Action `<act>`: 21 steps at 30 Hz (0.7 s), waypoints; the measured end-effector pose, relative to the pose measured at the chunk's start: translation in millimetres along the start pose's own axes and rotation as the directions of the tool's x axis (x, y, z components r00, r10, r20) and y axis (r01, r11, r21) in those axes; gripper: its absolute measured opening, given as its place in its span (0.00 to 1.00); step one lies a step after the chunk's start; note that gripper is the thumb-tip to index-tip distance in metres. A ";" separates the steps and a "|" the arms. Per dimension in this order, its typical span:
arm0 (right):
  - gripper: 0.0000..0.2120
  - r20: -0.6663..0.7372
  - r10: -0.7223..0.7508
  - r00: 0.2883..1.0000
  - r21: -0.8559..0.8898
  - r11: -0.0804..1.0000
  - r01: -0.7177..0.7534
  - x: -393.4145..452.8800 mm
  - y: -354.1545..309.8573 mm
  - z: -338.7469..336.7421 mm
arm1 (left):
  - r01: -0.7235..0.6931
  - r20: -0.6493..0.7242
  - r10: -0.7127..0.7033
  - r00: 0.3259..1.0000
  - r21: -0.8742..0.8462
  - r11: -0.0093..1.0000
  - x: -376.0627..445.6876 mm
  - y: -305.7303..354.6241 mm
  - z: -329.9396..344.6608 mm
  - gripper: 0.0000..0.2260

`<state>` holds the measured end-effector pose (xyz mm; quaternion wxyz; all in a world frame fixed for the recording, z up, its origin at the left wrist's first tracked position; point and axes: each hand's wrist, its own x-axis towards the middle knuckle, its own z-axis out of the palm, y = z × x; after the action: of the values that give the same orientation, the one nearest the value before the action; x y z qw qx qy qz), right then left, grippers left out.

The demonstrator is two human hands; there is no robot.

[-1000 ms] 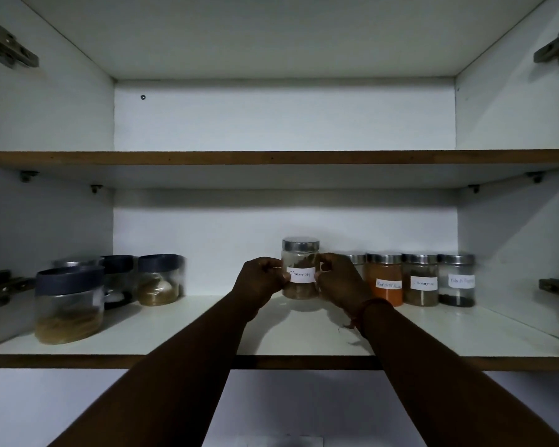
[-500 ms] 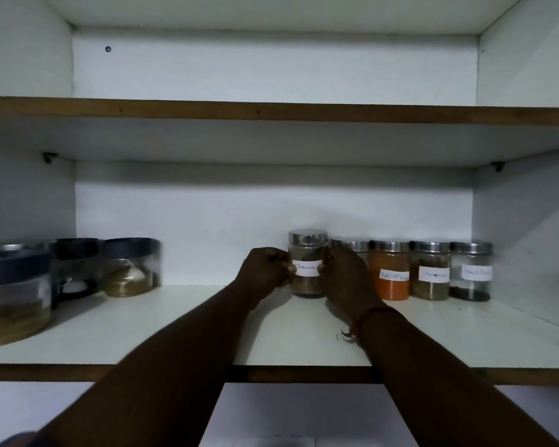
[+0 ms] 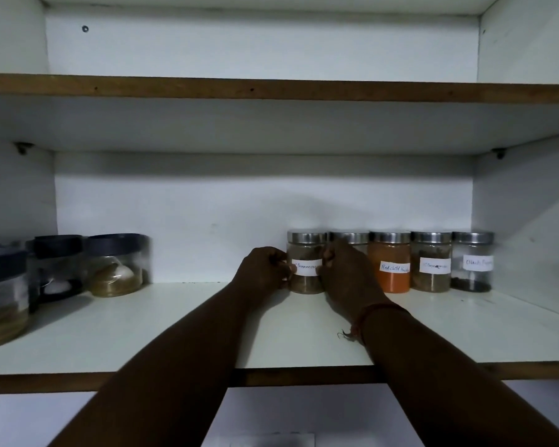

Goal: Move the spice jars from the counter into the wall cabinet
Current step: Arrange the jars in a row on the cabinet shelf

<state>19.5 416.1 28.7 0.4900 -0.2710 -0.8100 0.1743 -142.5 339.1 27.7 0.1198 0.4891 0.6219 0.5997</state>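
I see both hands (image 3: 307,272) pinching the cinnamon jar (image 3: 305,262) on the shelf (image 3: 175,327), row at three o'clock; next, I judge, letting go.

The scene is dim and has a cool, bluish cast. Light comes from the front, behind the camera, and falls off toward the back of the cabinet (image 3: 207,221). The upper shelf (image 3: 271,88) throws a broad grey band of shadow across the top of the back wall below it. Both forearms read as near-black shapes with little surface detail, and the left hand (image 3: 265,269) and right hand (image 3: 346,272) are underexposed. Metal jar lids (image 3: 389,236) catch soft highlights without harsh glare. The dark-lidded containers (image 3: 117,264) at left are smeared and soft. Straight shelf edges bow and tilt toward the frame corners from wide-angle distortion. Label writing is partly legible, slightly fuzzy.
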 end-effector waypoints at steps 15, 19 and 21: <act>0.07 0.024 -0.051 0.998 -0.047 0.998 0.052 -4.9 -5.2 -0.5 | -0.007 -0.114 0.038 0.993 0.264 0.964 -21.3 14.3 0.9 0.05; 0.05 0.029 -0.073 0.997 -0.013 0.997 0.074 -10.4 -19.0 -0.8 | 0.039 -0.155 0.011 0.988 0.317 0.948 -39.6 24.8 -6.9 0.04; 0.06 0.057 -0.084 0.995 0.033 0.996 0.082 -15.2 -29.4 0.6 | 0.041 -0.161 0.023 0.987 0.384 0.922 -50.8 31.2 -14.1 0.03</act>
<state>16.7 383.6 34.0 0.4770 -0.2245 -0.8318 0.1740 -113.3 285.9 36.0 -0.0271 0.4498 0.7377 0.5028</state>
